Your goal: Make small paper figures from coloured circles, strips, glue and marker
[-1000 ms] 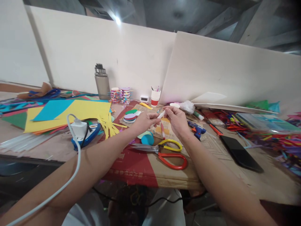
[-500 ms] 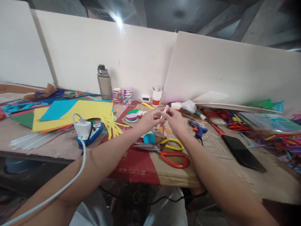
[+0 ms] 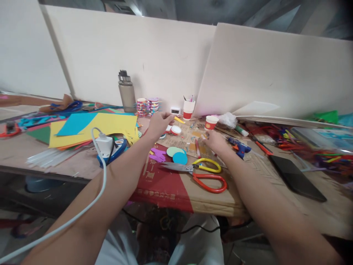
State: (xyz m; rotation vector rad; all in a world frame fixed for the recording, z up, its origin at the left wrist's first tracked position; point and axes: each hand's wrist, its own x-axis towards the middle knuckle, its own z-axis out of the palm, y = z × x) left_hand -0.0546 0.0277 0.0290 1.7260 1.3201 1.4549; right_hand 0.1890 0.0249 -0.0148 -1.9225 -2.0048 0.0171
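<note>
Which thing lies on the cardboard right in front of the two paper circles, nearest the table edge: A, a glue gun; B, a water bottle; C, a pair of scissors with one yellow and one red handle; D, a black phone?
C: the scissors lie just in front of the green and blue paper circles, blades pointing left, handles to the right.

Left arm: bare, stretched forward from lower left, wrist straight. Left hand (image 3: 159,123): raised, back up, fingers loosely curled and spread forward, palm hidden. Right arm: bare, stretched forward from lower right. Right hand (image 3: 216,141): held low, back up, fingers pointing down and forward, grip unclear. Hands well apart.
</note>
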